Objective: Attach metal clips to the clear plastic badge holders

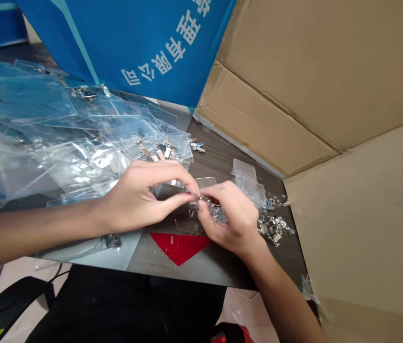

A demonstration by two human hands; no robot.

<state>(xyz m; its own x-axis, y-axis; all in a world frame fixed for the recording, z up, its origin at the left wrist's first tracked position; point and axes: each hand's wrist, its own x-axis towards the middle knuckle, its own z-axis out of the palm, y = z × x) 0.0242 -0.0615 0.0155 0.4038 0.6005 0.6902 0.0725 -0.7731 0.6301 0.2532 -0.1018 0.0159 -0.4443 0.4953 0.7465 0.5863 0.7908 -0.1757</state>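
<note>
My left hand (140, 197) and my right hand (228, 216) meet above the dark table (219, 159). Both pinch a small metal clip (204, 198) between thumb and fingertips. A clear plastic badge sleeve (205, 182) lies just behind the fingers, touching them. Loose metal clips (273, 226) lie in a heap right of my right hand. A big pile of clear badge sleeves (44, 138) covers the table's left side, some with clips attached.
A red triangular piece (178, 247) lies at the table's near edge. An open cardboard box (330, 119) walls off the right side. A blue panel with white characters (144, 43) stands at the back. A few small clear sleeves (247, 181) lie near the box.
</note>
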